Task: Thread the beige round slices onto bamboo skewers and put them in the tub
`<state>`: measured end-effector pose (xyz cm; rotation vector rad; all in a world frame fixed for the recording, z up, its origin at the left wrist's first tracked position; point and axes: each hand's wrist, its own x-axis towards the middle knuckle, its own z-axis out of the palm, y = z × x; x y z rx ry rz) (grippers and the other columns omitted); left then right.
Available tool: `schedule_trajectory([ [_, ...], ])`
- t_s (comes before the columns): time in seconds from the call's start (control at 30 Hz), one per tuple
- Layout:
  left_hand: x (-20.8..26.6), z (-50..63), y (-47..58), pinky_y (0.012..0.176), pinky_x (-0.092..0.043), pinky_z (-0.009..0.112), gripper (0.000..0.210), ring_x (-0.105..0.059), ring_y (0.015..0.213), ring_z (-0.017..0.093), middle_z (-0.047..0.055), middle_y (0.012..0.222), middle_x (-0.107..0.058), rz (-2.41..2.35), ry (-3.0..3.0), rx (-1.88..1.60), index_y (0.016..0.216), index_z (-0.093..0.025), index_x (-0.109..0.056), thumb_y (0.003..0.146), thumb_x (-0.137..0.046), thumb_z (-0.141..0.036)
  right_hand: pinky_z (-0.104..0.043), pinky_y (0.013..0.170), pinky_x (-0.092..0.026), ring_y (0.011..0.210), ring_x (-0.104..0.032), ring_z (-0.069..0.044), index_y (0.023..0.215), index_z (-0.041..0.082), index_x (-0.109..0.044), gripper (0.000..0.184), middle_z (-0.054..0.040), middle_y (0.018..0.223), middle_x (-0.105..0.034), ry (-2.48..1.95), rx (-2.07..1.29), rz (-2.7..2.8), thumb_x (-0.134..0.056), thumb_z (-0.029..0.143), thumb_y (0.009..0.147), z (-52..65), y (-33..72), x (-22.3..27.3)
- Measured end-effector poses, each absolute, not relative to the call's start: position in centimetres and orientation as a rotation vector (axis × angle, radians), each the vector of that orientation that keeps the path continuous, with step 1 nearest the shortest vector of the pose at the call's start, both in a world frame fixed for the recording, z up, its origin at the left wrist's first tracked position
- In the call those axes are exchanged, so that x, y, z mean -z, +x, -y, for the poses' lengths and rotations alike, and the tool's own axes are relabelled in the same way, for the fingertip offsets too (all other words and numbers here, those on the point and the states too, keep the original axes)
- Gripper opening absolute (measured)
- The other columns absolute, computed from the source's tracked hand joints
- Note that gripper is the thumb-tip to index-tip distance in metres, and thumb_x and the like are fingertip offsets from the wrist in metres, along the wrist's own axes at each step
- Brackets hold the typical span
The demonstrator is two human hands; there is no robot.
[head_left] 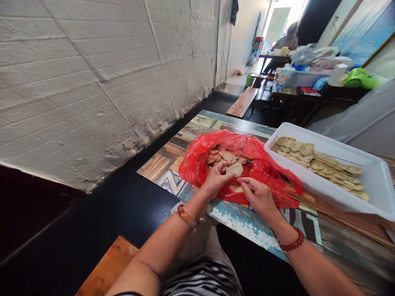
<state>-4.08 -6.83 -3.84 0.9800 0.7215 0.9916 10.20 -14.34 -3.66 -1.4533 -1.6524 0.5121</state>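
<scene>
A white wall with a brick pattern [92, 74] rises beyond and to the left of the fingers, and a table with a patchwork wood print [166, 164] spreads beneath them. Far past the fingertips, 1 other person [286, 39] sits near the bright doorway, and a wooden bench [243, 102] stands nearer. The left hand [220, 176] grasps 1 pale round slice [236, 169] between thumb and fingers, over the red plastic bag [197, 160]. The right hand [259, 197] has its thumb and forefinger drawn together just beside that slice's near edge; I cannot tell whether they pinch something thin. Just beyond the left fingers, more slices [226, 155] lie heaped in the bag's open mouth. To the right of the right fingers, thin sticks [321, 203] lie along the table, and past them a white tray [375, 181] holds rows of overlapping slices on sticks [333, 170].
</scene>
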Motion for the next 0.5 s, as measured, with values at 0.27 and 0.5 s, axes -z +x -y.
schedule_trajectory([
  [0.27,3.98,6.56,-4.18,0.067,-0.045,0.021,0.040,-0.062,0.068,0.011,0.002,0.077,-0.067,-0.635,0.868,-1.011,0.094,-0.014,-0.061,0.058,-0.078,-0.023,-0.031,0.074,-0.056,0.082,-0.070,-0.020,0.099,0.017,-0.069,0.026,-0.0076,0.094,-0.074,-1.429,-0.478,1.670,-0.047,0.024,0.088,14.36,10.16,3.63],
  [0.5,3.85,6.50,-4.18,0.067,-0.044,0.022,0.042,-0.062,0.065,0.011,0.003,0.077,-0.068,-0.642,0.768,-1.021,0.093,-0.014,-0.061,0.056,-0.080,-0.022,-0.036,0.084,-0.055,0.093,-0.069,-0.022,0.106,0.019,-0.070,0.030,-0.0080,0.102,-0.073,-1.395,-0.445,1.684,-0.047,0.026,0.088,14.16,10.19,4.04],
])
